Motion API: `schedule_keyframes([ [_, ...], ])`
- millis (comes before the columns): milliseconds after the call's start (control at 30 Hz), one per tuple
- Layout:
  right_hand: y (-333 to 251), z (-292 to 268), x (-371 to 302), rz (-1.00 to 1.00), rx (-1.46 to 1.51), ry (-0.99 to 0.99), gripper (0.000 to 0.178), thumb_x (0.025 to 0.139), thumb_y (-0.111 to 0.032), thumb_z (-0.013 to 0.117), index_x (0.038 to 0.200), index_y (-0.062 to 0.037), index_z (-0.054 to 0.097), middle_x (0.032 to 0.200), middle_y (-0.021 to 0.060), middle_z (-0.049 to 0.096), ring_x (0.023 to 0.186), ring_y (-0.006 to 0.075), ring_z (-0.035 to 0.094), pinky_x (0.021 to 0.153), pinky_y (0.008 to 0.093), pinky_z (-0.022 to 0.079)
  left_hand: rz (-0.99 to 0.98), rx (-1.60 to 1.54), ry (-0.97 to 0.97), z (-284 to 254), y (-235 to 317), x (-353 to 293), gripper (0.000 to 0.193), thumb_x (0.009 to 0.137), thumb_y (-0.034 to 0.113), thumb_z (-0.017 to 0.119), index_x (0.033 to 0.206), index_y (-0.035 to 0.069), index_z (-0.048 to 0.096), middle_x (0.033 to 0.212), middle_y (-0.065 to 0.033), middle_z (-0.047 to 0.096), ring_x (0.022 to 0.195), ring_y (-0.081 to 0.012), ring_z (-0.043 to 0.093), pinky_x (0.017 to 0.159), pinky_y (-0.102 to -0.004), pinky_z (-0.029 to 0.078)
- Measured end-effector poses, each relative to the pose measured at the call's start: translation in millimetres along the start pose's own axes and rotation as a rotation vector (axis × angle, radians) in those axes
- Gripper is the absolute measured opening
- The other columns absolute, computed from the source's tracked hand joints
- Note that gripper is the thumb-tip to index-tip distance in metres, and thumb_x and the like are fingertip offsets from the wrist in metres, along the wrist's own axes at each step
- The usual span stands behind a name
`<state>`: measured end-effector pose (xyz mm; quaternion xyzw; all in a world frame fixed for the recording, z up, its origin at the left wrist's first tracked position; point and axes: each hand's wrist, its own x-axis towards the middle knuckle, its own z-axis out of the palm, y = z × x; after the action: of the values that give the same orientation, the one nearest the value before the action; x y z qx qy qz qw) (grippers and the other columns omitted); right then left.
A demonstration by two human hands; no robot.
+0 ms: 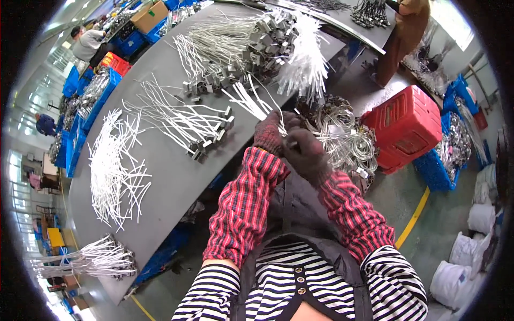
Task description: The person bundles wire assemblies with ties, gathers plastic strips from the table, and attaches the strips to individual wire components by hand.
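My left hand (269, 134), in a dark reddish knit glove, is closed round a small bunch of white tubes (250, 102) that fan out over the table edge. A thin white wire rises beside them. Right against it, my right hand (308, 155), in a dark glove, has its fingers bent together; what they pinch is hidden. Beyond the hands on the grey table (160, 168) lie white wires with dark box-shaped ends (206, 140). A larger heap of similar wired parts (267, 40) is farther back, beside a bundle of clear plastic strips (306, 64).
Loose white tubes (115, 171) and a tied white bundle (96, 258) lie at the table's left. Coiled cables (342, 139) sit right of my hands, by a red crate (404, 128) and a blue bin (436, 168). A person in brown (401, 37) stands far right.
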<state>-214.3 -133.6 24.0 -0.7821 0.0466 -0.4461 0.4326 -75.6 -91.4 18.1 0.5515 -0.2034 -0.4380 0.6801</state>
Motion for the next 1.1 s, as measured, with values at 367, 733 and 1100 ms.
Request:
schedule_keyframes([
  [367, -70, -198, -275, 1.395, -0.095, 0.224, 0.016, 0.084, -0.008, 0.063, 0.1, -0.0066, 0.06, 0.067, 0.0014, 0.054, 0.048, 0.0108, 0.048, 0.041, 0.0272, 0.037, -0.04, -0.626, 0.388, -12, -37, 8, 0.025, 0.1, 0.036, 0.058, 0.097, 0.011, 0.06, 0.079, -0.0063, 0.062, 0.066, -0.0234, 0.059, 0.055, -0.0372, 0.049],
  [733, -47, -262, -353, 1.405, -0.075, 0.326, 0.018, 0.082, -0.007, 0.061, 0.1, -0.0051, 0.06, 0.067, 0.0045, 0.055, 0.047, 0.0139, 0.05, 0.041, 0.0294, 0.04, 0.254, -0.587, 0.455, -67, 19, -8, 0.033, 0.097, 0.038, 0.063, 0.109, 0.007, 0.063, 0.098, -0.0127, 0.071, 0.085, -0.0335, 0.071, 0.073, -0.0471, 0.06],
  [1100, -6, -122, -184, 1.002, -0.06, -0.013, 0.042, 0.086, -0.011, 0.06, 0.126, -0.0003, 0.056, 0.112, 0.0112, 0.063, 0.095, 0.0165, 0.061, 0.081, 0.0288, 0.05, 0.176, -0.374, 0.217, -52, -11, -46, 0.031, 0.1, 0.033, 0.058, 0.108, 0.004, 0.063, 0.095, -0.0123, 0.07, 0.09, -0.0286, 0.069, 0.085, -0.0454, 0.058],
])
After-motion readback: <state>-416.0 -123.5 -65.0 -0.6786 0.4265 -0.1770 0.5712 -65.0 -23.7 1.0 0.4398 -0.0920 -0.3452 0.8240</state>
